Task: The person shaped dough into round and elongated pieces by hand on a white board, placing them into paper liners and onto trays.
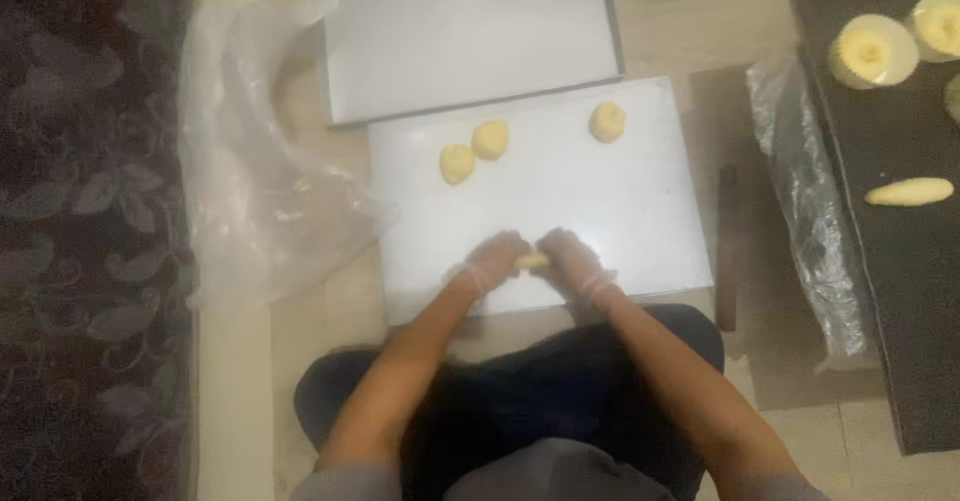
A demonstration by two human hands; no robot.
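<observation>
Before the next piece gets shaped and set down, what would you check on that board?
1. Dough piece held between left hand and right hand: ok.
2. Gloves on both hands: ok, thin clear ones.
3. Free space on white board: ok.
4. Three shaped pieces kept apart: not ok, two look touching.
5. Dough shape finished: cannot tell, blurred.

Both gloved hands, left (492, 261) and right (572, 259), pinch dough piece (532, 260) over white board (640, 211); 3 dough balls (490, 140) beyond
</observation>
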